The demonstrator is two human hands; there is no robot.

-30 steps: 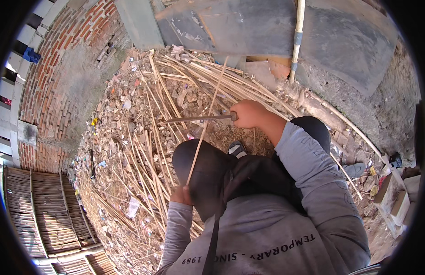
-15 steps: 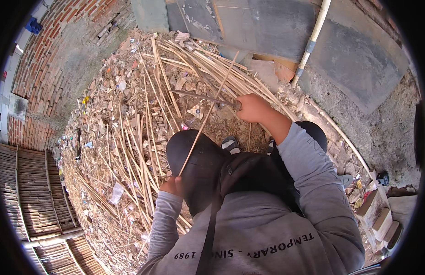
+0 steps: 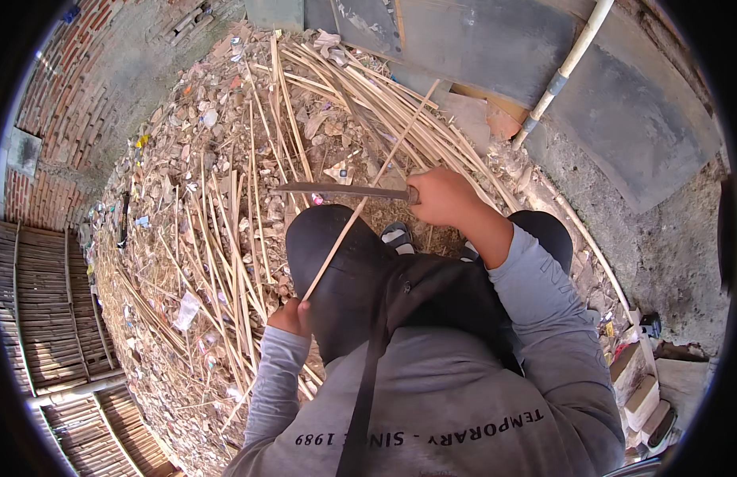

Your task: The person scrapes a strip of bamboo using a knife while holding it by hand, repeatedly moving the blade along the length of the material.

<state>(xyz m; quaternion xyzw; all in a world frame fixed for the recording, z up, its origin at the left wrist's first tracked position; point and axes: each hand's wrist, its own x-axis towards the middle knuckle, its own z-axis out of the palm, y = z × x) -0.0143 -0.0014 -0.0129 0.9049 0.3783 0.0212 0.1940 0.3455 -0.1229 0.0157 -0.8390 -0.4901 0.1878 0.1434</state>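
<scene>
The ground (image 3: 670, 238) is grey dirt on the right, and a big heap of rubble (image 3: 170, 238) with bits of brick and trash covers the left. On the far left stands one red brick wall (image 3: 58, 95). At the top lean two grey slabs (image 3: 495, 56), side by side. One long white pipe (image 3: 567, 63) leans across them. Many thin bamboo strips (image 3: 225, 238) lie all over the heap, too many to count. At the lower left are flat woven bamboo panels (image 3: 42, 318), at least three. At the lower right sit a few small blocks (image 3: 642, 389). The person wears one grey top, one dark bag with a strap, and dark trousers. There are two hands. The right hand (image 3: 441, 197) is shut tight around the handle of one long knife (image 3: 344, 190), fingers pressed together. The blade points left, flat and level, above the knees. The left hand (image 3: 291, 316) pinches the low end of one long stick (image 3: 360, 203) beside the left knee. The stick slants up to the right, crosses the blade and ends near the slabs. Compared with a second ago, the left hand has come closer in, and the stick's top leans more to the right. The knife is still level.
</scene>
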